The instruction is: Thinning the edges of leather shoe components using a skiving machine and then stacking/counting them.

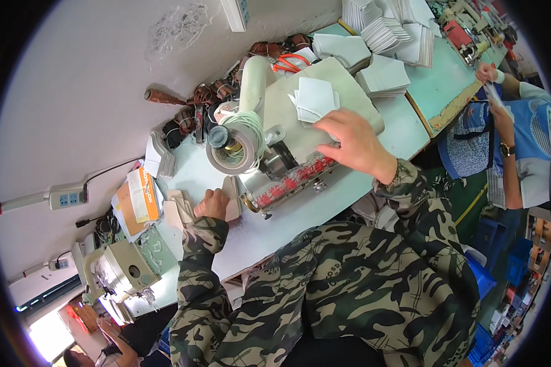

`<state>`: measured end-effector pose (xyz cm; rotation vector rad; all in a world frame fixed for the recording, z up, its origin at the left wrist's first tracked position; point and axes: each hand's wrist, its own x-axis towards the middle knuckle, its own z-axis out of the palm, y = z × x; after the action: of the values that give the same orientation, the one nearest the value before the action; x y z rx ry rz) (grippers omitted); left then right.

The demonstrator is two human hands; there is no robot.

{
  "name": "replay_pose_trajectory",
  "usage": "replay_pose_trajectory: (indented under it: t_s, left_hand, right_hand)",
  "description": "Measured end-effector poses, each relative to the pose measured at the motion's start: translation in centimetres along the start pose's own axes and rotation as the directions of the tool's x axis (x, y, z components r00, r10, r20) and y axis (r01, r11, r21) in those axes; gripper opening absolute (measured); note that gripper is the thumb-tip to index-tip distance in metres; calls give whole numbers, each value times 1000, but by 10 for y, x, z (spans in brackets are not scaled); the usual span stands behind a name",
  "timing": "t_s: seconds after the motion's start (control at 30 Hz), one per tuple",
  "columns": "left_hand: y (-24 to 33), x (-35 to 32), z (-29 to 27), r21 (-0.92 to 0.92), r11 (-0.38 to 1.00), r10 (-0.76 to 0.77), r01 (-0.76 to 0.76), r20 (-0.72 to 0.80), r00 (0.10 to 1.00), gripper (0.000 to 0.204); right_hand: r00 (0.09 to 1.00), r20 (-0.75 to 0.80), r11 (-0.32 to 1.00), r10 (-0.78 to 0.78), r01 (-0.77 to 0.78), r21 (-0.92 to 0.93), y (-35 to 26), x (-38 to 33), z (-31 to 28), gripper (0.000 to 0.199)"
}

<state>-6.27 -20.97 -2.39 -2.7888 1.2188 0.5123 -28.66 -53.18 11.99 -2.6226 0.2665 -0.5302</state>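
Head: left hand [212, 203] at beige pieces [231, 202], grip unclear; right hand [356, 142] spread near machine [288, 185].

Askew white pieces [316, 98], beige pieces [177, 209]

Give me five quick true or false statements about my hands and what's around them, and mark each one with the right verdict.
1. The right hand is beside the small white pieces on the cream-coloured plate. True.
2. The left hand is on those same white pieces. False: it is at the beige pieces, further left.
3. The sleeves are plain blue. False: they have a camouflage pattern.
4. A co-worker at the right of the picture wears a wristwatch. True.
5. The wall socket is in the picture's right half. False: it is at the left.
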Motion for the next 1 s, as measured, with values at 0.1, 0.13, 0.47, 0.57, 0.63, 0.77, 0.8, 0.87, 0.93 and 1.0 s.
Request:
replay_pose_trajectory:
  t_s: [0.1,0.13,0.47,0.57,0.63,0.77,0.8,0.87,0.93,1.0]
  left_hand:
    - [-12,-5,-4,-45,997,56,-61,-105,993,25]
    - [-21,-6,-9,-106,992,61,-71,-93,994,21]
    - [46,26,-96,-792,594,517,-141,242,821,24]
    - [76,34,-114,-703,638,541,-316,117,833,24]
    - [103,32,-132,-683,694,461,-229,177,870,23]
    - [25,59,-73,-196,828,527,-525,-46,849,30]
    - [16,63,-68,-300,945,159,-132,68,985,35]
    - [24,47,-65,97,988,-136,118,211,968,47]
    - [-25,25,-6,72,986,137,-153,191,972,46]
    - [-8,15,3,48,989,134,-140,102,986,43]
  right_hand:
    - [993,95,975,63,-82,208,-15,-4,16,30]
    - [981,175,929,87,-143,342,-20,-2,19,31]
    - [951,307,929,30,-139,342,-31,9,49,31]
    - [984,160,978,-76,42,205,-23,8,60,33]
    - [983,177,989,-41,15,146,-21,12,67,32]
    - [932,362,948,14,-127,291,-10,33,55,26]
    - [984,180,955,-4,-50,294,-14,36,36,25]
    - [1000,-9,959,-18,20,282,-14,36,-7,23]
    - [961,-242,990,-138,137,-22,-8,39,-25,23]
    - [987,-130,991,-89,75,-113,9,21,-16,24]
